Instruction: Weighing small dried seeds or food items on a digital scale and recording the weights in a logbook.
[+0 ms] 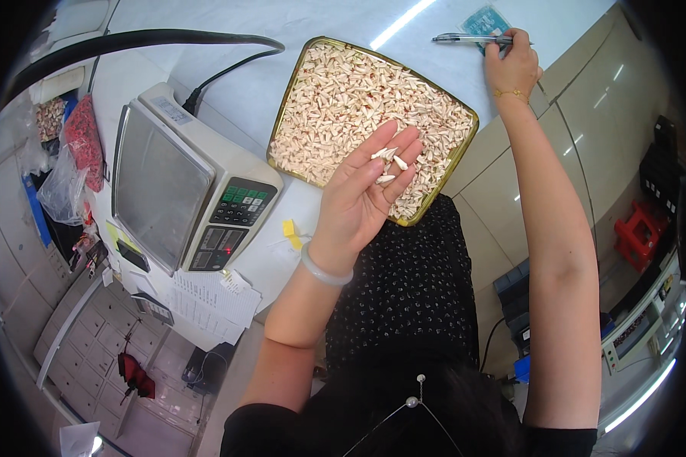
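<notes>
1. Cupping a few pale seeds [389,161] in my open left hand [366,194], above the brass tray [282,122].
2. My right hand [513,67] pinches the pen [469,37] on the counter; most seeds remain in the tray.

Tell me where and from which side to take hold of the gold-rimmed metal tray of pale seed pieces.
Probably best by two opposite rims of the gold-rimmed square metal tray, hands coming in level from the sides. It lies flat and shallow on the white counter, heaped with loose pale seed pieces, so lifting one edge alone could spill them. Its near corner overhangs the counter edge, under the left hand, giving fingers room beneath.
</notes>
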Tool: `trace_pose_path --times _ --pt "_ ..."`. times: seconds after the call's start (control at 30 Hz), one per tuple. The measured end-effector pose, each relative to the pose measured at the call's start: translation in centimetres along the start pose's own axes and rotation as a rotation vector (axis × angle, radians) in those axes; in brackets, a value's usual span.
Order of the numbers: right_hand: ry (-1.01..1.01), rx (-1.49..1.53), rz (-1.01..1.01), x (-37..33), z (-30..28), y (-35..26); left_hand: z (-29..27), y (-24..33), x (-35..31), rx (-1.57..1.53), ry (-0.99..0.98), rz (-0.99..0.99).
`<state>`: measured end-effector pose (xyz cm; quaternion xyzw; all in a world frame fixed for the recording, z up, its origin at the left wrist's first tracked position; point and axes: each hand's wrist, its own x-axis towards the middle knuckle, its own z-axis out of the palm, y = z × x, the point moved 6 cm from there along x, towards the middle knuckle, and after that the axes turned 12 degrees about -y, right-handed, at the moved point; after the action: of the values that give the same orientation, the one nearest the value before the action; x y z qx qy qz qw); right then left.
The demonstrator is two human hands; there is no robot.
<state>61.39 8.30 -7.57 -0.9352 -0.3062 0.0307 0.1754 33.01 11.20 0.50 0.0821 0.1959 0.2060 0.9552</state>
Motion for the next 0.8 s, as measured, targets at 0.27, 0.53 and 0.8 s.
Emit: trace_pose_path --times 0.27,0.53,0.8 --pt "-0.004 -0.009 -0.003 0.0 0.0 -0.1 -0.6 -0.1 -0.3 0.049 0.008 0.017" --pt "0.016 0.013 -0.007 0.0 0.0 0.0 -5.6 3.9 -1.6 0.082 -0.162 0.102" --pt "0.018 0.003 -0.009 0.0 0.2 0.4 -3.6 2.9 0.2 1.853 0.423 -0.089"
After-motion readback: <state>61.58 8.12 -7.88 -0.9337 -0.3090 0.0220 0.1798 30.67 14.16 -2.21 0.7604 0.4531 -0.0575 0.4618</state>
